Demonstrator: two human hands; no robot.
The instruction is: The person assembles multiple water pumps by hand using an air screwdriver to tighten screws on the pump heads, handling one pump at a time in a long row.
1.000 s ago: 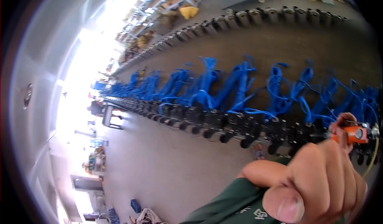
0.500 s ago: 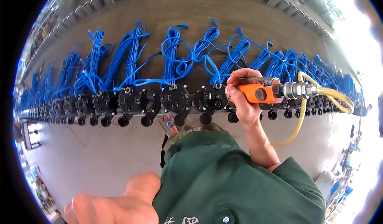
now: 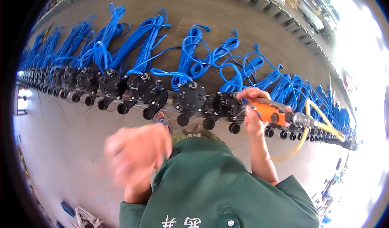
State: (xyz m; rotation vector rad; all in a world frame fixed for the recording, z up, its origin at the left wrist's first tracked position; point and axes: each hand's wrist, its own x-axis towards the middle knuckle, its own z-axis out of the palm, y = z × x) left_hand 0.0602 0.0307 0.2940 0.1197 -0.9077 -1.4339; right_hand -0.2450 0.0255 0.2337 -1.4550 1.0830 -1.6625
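Brown tabletop (image 3: 174, 21) sweeping across, open between blue cable bundles (image 3: 190, 53) and far-side metal cylinders (image 3: 291, 24); grey floor (image 3: 73, 134) along the near edge! Bundles, black units (image 3: 191, 97): too many to count. One orange tool (image 3: 265, 112), right of centre, gripped by the right hand (image 3: 255, 124); one yellow hose (image 3: 304, 140). Left hand (image 3: 137, 153) blurred, near left: can't tell its grip.

A long brown desk (image 3: 182, 9) stretches beyond the right hand's fingers (image 3: 254, 93). Round black units (image 3: 191, 98) line its near edge, beside the fingers and away to both sides. Blue cable bundles (image 3: 108, 31) lie behind them; metal cylinders (image 3: 292, 24) edge the far side, well beyond the fingers.
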